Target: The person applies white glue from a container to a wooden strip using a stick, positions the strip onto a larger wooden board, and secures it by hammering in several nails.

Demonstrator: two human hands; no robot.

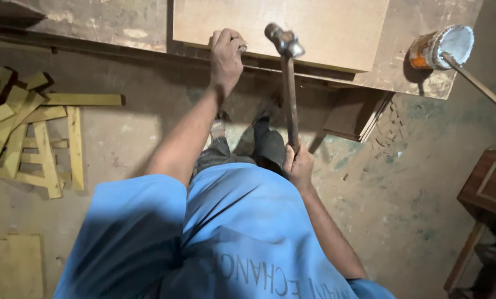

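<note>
Hammer [288, 83] | right hand [299, 166] fisted on handle end, long axis running up to head just right of left hand [226, 58] | left hand pinches something small (nail? unclear) at board [314, 27] edge | left nearer.

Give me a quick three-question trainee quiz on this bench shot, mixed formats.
1. Multiple choice: what does the right hand grip? A) a saw B) the wooden handle of a hammer C) a paint brush
2. True or false: the left hand rests at the edge of the light board on the workbench, fingers curled over it.
3. Fill in: the can at the bench's right end has a ____ sticking out of it.

Key
1. B
2. True
3. stick
</note>
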